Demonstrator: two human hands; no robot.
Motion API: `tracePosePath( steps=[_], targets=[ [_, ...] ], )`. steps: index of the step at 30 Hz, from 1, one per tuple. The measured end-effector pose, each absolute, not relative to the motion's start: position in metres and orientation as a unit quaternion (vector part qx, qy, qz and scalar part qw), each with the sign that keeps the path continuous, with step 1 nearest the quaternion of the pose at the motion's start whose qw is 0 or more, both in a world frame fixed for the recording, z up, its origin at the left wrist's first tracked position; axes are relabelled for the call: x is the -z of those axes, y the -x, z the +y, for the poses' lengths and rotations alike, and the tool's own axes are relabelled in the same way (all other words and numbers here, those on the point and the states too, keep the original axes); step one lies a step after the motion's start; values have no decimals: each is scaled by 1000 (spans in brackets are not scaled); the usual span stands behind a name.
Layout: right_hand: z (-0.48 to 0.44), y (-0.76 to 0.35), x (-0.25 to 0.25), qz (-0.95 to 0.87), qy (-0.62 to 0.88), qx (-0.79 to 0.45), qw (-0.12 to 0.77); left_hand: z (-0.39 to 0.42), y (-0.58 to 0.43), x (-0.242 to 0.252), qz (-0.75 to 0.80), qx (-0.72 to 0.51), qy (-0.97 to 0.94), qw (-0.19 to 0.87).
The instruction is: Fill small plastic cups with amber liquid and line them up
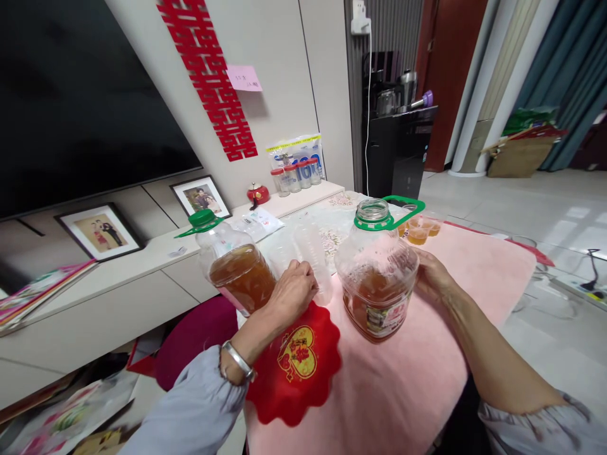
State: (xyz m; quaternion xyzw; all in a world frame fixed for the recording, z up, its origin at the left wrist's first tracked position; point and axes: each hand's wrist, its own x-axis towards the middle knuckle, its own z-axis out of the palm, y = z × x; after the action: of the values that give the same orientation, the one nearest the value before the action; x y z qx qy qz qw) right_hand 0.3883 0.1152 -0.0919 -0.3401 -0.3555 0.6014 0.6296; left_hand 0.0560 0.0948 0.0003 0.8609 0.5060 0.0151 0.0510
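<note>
A clear plastic jug (377, 291) of brown liquid stands uncapped on the pink cloth (398, 385), foam inside its upper walls. My right hand (430, 275) grips its right side, the fingers partly hidden behind it. My left hand (294, 287) is closed, fingers curled down, beside clear plastic cups (313, 249) that look nested in a stack. What those fingers hold, if anything, is hidden. Left of that hand, a second jug (241, 268) of brown liquid wears a green cap (203, 219). Beneath my left forearm lies a red scalloped mat (303, 392) with a gold heart print.
Several small cups of amber liquid (418, 234) stand behind the open jug. On the white cabinet (190, 278) are framed photos (99, 232), a red pot (258, 193) and red-lidded jars (291, 179). A maroon stool (190, 341) is at the left.
</note>
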Motion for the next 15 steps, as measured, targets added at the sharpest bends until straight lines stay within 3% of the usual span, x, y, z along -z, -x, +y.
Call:
tracePosePath(
  steps=[15],
  targets=[
    [114,-384,90,-353,339,-615,618,89,-52,-19,527,-112,-838,87]
  ],
)
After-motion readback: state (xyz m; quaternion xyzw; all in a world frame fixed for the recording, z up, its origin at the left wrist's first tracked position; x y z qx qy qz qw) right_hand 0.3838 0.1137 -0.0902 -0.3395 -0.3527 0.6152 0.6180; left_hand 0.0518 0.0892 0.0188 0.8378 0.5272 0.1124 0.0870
